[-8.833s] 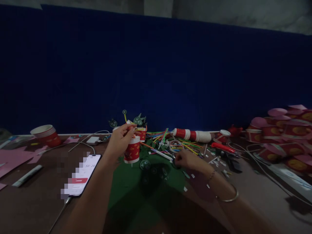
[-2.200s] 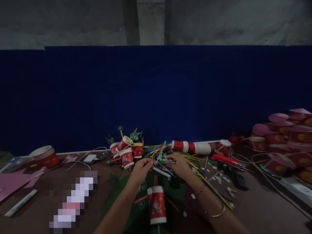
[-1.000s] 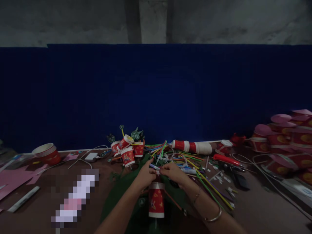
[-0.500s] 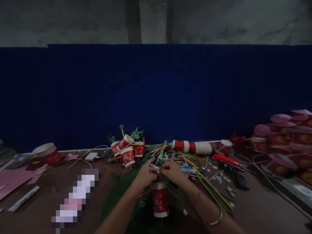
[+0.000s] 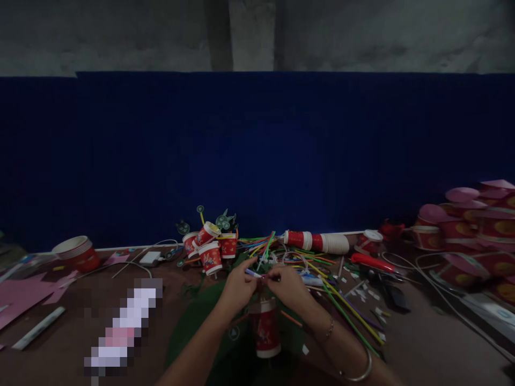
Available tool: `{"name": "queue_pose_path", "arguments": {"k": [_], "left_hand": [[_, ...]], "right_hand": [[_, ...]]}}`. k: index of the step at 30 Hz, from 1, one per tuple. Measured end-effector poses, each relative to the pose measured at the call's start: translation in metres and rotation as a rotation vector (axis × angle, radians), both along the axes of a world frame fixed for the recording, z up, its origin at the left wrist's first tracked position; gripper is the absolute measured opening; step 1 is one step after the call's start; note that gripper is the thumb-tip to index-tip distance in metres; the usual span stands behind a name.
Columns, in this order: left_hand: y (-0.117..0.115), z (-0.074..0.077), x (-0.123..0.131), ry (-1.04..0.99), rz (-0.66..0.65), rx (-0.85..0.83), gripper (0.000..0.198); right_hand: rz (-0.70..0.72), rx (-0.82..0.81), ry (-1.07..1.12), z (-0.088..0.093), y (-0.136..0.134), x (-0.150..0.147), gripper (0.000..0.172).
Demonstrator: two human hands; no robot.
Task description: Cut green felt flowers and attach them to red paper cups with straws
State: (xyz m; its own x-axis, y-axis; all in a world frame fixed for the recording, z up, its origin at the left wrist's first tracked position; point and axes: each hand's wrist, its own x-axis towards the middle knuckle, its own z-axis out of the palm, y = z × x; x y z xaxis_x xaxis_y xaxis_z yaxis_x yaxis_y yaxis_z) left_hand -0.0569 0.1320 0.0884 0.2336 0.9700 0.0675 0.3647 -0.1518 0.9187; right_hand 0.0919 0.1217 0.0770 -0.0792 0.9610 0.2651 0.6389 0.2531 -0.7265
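Note:
My left hand is closed, its thumb and fingers pinching a thin purple-and-white stick-like piece. Close on its right, my right hand is closed too, fingertips pressed together near the piece's end. Whatever those fingertips hold is too small to make out. Just below both hands is a red paper cup with white edges. An orange stick juts out at the cup's right side, and a dark round tag lies to its left. Dark green material spreads beneath.
Decorated red cups stand behind my left hand. Coloured sticks and white scraps lie to the right, near stacked cups and a red-handled tool. Pink-topped cups pile up at far right. A blue panel closes the back.
My right hand has shifted slightly, with its fingertips a little lower and its wrist further right. The cup has moved slightly to the right. My left hand stays nearly in place.

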Motion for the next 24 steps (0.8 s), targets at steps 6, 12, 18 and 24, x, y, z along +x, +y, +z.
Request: {"name": "queue_pose_path", "arguments": {"k": [6, 12, 18, 24], "left_hand": [[0.002, 0.002, -0.002, -0.044, -0.034, 0.011, 0.065], [0.002, 0.003, -0.005, -0.125, -0.077, -0.046, 0.067], [0.000, 0.008, -0.007, -0.253, -0.137, -0.192, 0.071], [0.000, 0.010, -0.006, -0.238, -0.142, -0.248, 0.037]], "right_hand": [[-0.032, 0.007, -0.112, 0.013, -0.006, 0.007, 0.013], [0.240, -0.101, 0.197, 0.004, 0.008, 0.014, 0.022], [0.201, -0.037, 0.410, -0.001, 0.010, 0.009, 0.013], [0.191, -0.098, 0.557, 0.002, 0.008, 0.008, 0.015]]}}
